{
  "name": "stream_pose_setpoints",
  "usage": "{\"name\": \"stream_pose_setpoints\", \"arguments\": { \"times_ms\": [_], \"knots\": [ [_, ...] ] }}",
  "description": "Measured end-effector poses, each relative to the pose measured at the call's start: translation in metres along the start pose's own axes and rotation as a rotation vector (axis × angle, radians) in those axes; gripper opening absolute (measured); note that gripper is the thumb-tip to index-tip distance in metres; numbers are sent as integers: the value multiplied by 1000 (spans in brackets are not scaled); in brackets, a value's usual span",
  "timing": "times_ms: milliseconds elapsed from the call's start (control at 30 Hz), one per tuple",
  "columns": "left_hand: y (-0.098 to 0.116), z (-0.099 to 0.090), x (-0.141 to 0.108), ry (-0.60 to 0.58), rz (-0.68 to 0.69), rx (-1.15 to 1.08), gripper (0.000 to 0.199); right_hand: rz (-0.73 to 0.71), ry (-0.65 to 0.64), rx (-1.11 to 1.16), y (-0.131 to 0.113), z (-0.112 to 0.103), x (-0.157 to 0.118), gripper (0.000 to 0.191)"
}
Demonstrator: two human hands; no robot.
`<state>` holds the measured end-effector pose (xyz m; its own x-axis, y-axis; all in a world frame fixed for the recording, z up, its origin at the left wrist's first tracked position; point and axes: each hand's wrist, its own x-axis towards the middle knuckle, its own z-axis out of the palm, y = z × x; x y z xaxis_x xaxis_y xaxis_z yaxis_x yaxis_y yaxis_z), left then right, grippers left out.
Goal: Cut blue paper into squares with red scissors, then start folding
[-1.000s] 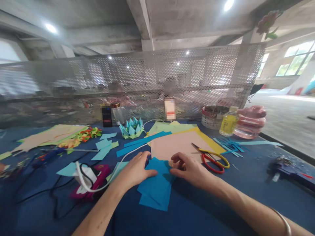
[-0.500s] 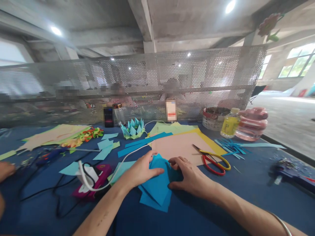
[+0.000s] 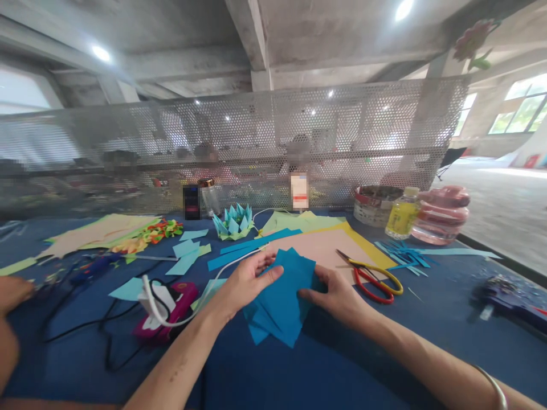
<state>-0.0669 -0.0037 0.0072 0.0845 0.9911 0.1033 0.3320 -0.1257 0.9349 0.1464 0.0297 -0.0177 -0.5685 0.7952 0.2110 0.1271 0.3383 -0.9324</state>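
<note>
A loose stack of blue paper sheets (image 3: 280,302), fanned out of line, is tilted up between my two hands above the table. My left hand (image 3: 250,282) is at the stack's upper left edge, its thumb lying over the front sheet and its fingers curled by the top edge. At the right edge, my right hand (image 3: 335,293) pinches the sheets between thumb and fingers; some fingertips are hidden behind the paper. Just beyond lies a pale pink sheet (image 3: 316,247). Scissors (image 3: 376,279) with red and yellow handles rest on its right side.
A magenta power strip (image 3: 183,302) with a white plug and cables lies left. Behind are a folded-paper crown shape (image 3: 234,222), a yellow bottle (image 3: 401,215) and a pink bottle (image 3: 442,215). A glue gun (image 3: 510,299) sits right. Another person's hand (image 3: 15,293) is far left.
The blue sheets have been raised and turned, with more of their flat face showing and corners spread at the top. My right hand has shifted slightly right along their edge.
</note>
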Motion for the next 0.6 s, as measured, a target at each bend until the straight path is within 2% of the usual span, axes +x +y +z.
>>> {"name": "stream_pose_setpoints", "arguments": {
  "times_ms": [67, 133, 167, 233, 333, 400, 500, 533, 600],
  "knots": [
    [-7, -6, 4, 116, 3, 119, 46, -14, 107, 23, 1, -3, 3, 33],
    [-14, -10, 5, 135, -12, 325, 42, -7, 212, 50, 1, -7, 5, 36],
    [-16, -11, 4, 101, -17, 440, 42, 0, 254, 63, 2, -8, 6, 37],
    [-19, -10, 0, -10, -20, 606, 56, 16, 300, 83, 2, -11, 7, 38],
    [-18, -5, -6, -87, -28, 675, 76, 19, 301, 102, 3, -11, 7, 40],
    [-16, -1, -8, -114, -51, 694, 65, 18, 292, 114, 3, -10, 8, 41],
    [-14, 2, -7, -182, -99, 718, 33, 14, 276, 135, 3, -9, 8, 43],
    [-13, 3, -7, -186, -105, 725, 29, 11, 275, 137, 3, -9, 8, 44],
    [-13, 3, -7, -149, -83, 732, 34, 23, 287, 107, 2, -9, 8, 44]
  ]
}}
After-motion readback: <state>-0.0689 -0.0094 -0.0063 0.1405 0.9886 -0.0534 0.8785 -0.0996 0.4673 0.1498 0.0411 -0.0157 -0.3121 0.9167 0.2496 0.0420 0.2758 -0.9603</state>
